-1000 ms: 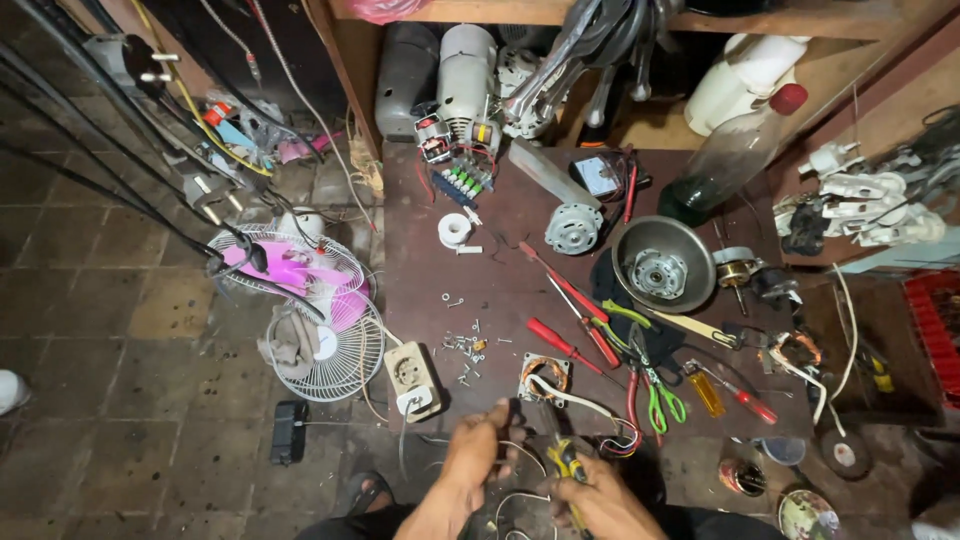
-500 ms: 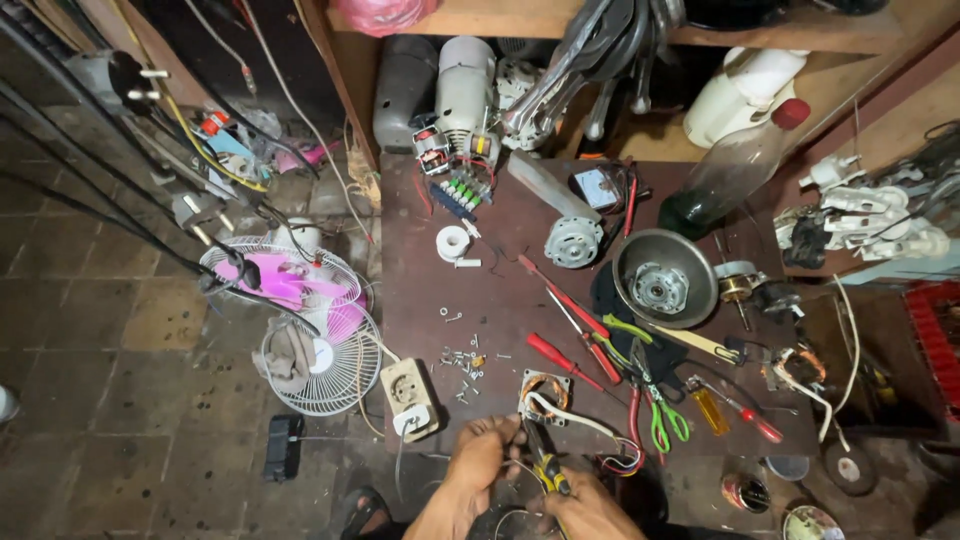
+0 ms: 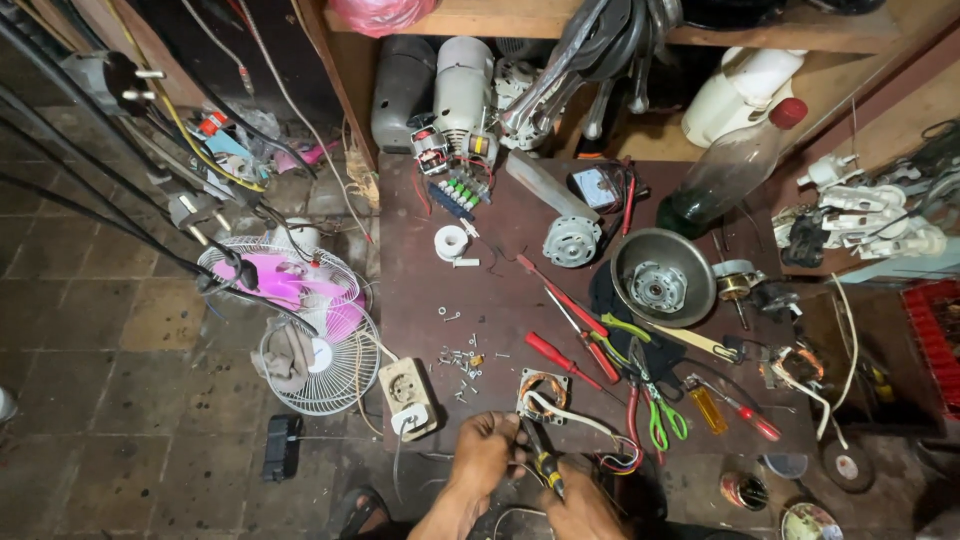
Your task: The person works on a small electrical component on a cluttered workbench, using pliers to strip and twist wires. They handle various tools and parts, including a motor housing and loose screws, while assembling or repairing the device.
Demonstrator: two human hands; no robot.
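A dark brown bench point(image 3: 500, 290) seen from above. Its left half is mostly bare, giving free passage from the near edge up past a scatter of small screws point(image 3: 462, 360) toward a white tape roll point(image 3: 451, 242). The right half is crowded: red-handled screwdrivers point(image 3: 565, 305), green-handled pliers point(image 3: 655, 405) and a round metal motor housing point(image 3: 662, 277) block the way. A beige socket block point(image 3: 408, 398) sits at the near left corner. Motors and a bottle point(image 3: 725, 170) wall off the back.

Pliers point(image 3: 541, 462), black/yellow grips, tilted, nose twd 11 o'clock, held at the table's near edge. Motor stator point(image 3: 543, 394) w/ copper coil lies flat just at 12 o'clock of them; white wires trail twd 4 o'clock, prob. touching the nose.
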